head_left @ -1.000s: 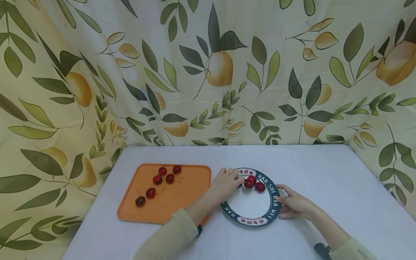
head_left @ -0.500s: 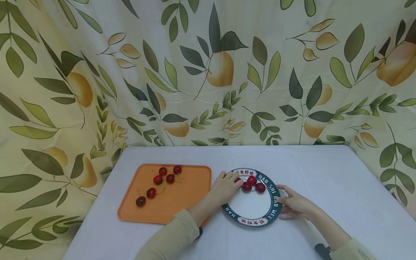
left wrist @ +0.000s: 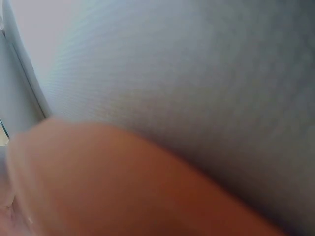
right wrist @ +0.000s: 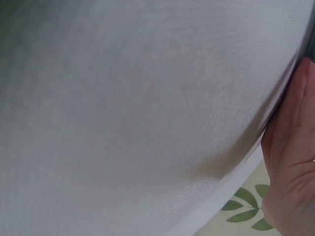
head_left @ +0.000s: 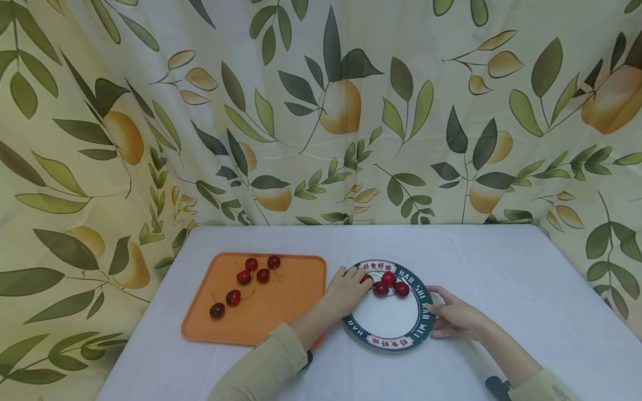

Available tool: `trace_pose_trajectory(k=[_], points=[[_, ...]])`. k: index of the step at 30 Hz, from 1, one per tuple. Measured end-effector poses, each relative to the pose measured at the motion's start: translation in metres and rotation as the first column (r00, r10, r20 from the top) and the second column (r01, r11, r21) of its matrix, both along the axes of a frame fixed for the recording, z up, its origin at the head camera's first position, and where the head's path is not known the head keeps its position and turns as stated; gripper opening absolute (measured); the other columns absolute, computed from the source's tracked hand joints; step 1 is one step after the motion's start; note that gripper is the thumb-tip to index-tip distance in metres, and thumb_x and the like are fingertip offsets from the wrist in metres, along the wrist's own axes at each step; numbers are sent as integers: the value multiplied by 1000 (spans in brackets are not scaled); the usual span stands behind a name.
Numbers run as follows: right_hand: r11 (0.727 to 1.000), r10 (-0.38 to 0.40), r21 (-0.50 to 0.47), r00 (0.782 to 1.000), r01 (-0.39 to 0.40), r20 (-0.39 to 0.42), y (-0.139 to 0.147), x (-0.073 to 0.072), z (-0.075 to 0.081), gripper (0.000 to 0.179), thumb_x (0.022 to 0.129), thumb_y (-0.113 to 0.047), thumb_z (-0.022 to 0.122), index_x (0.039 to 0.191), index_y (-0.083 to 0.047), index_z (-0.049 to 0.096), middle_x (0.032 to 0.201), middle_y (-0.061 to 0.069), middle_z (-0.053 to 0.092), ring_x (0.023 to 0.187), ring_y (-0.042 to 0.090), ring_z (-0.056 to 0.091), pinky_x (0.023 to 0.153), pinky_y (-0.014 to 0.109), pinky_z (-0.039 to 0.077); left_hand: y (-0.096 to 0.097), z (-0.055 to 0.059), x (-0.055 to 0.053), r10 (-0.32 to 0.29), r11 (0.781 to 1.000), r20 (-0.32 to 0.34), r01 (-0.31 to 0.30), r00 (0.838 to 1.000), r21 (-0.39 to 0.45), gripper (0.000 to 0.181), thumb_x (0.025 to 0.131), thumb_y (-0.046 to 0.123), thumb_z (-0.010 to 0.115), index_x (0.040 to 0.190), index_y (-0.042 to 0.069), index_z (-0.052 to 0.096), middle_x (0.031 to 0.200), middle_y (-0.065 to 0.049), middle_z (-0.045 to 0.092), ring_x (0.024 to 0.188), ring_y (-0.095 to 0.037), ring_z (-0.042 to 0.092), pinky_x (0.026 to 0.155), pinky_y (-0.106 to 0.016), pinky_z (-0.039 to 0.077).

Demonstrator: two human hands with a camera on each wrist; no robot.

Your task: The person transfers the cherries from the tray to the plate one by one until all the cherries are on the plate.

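Observation:
A round white plate (head_left: 388,317) with a dark blue lettered rim lies on the table. Several red cherries (head_left: 401,289) are grouped on its far half. My left hand (head_left: 346,291) reaches over the plate's left rim, fingers bent beside a cherry (head_left: 368,278) that they partly cover; I cannot tell whether they pinch it. My right hand (head_left: 453,313) grips the plate's right rim, thumb on the edge. In the left wrist view, part of the left hand (left wrist: 113,182) is a blur; the right hand (right wrist: 293,147) shows at the right wrist view's edge.
An orange tray (head_left: 281,320) stands left of the plate, bearing several stemmed cherries (head_left: 243,277), mostly towards its far side. The left forearm crosses the tray's near right corner. A white cloth (head_left: 476,262) covers the table, and a leaf-and-fruit patterned curtain (head_left: 311,167) hangs behind.
My left hand has drawn back slightly to the left, showing more of the plate's upper rim. One cherry near its fingertips has shifted slightly left and nearer. The right hand keeps its place.

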State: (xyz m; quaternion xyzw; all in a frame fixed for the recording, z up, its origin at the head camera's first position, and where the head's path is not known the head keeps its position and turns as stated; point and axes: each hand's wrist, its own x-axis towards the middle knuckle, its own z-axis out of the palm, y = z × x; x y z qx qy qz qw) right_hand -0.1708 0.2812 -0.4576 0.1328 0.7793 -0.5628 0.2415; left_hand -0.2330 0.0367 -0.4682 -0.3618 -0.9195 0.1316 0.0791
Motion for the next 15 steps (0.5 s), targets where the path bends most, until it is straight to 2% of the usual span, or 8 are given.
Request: trace_pose_trajectory(k=[9,15], points=[[1000,-6,14,1000,6,3,-1,-1,0,57,95,-9,43,143,-10,12,85,10,56,68,19,62,62,34,53,-6,5,-1,34,999,8,-34,999,28,25,92,25,51,117,27,52,115,3,48,102,-13,43,89,-30,35],[1000,-11,25,1000,11,8,-1,-2,-1,57,95,-10,43,143,-10,12,85,10,56,68,20,62,62,33,53,-18,16,1,93,996,47,-93,995,14,42,89,24,60,129,26,46,129,1,46,114,-16,40,100,-37,32]])
